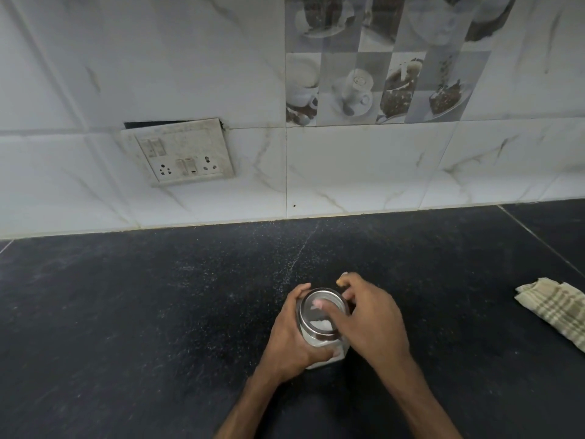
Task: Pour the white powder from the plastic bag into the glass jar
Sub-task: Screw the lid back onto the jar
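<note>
Head view: glass jar upright on dark bench, between both hands. Left hand wraps jar body, gripping it. Right hand curls round metal top, thumb across it. White powder inside jar. Checked cloth well right of right hand. Switch panel on wall beyond left hand.

Head cam, looks down, near countertop.
</note>
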A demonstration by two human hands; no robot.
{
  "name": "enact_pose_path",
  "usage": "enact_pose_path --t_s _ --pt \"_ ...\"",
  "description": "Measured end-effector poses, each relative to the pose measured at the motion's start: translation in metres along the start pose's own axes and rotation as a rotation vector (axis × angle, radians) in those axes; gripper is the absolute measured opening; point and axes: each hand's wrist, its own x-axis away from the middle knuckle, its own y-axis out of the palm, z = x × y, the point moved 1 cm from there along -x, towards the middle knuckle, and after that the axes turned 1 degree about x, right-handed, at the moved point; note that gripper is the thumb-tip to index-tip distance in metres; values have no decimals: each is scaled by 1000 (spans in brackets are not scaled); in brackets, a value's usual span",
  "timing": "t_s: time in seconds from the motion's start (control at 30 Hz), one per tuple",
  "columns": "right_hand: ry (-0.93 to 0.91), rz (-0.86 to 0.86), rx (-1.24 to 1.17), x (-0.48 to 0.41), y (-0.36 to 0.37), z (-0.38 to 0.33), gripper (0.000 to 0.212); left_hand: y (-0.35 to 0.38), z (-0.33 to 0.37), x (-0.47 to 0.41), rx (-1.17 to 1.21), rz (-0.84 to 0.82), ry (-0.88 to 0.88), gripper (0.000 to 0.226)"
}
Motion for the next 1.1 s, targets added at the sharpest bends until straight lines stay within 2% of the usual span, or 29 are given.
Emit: enact_pose_path --t_s 0.07,0.17,0.2,0.27,0.33,0.43,0.53,0.6,0.63,0.77,0.83,1.0,1.1 --pt "-17 -20 -37 -5 -3 0 62 0 0 0 -3 -2 -2 114" --pt "-48 -187 -111 -3 0 -6 64 1 -1 0 -6 -7 5 111" --pt "-56 -169 -76 2 2 -8 61 1 -2 0 0 -11 5 111" --pt "-30 -19 41 12 -1 -10 53 1 -2 0 2 -7 1 113" --pt "31 82 158 17 -8 -9 56 1 -3 0 4 -6 1 114" --pt "8 100 84 15 -15 -5 60 1 -4 -1 11 -8 1 113" --pt "-65 -97 -136 12 -7 -8 63 1 -2 -1 20 -5 14 112" --pt "-76 -259 -150 17 4 -9 73 2 -1 -1 31 -6 21 108" --pt "-71 -286 -118 22 10 -9 79 2 0 -1 37 -5 17 106" --pt "23 -114 140 31 16 -22 89 3 2 0 67 -1 -8 98" --pt "15 -121 230 28 13 -30 92 3 4 0 70 -1 -8 95" --pt "-118 -460 164 2 -12 -36 88 -1 5 0 61 -12 16 106" --pt "-217 -584 184 -6 -11 -36 75 0 4 -1 66 -14 22 108"
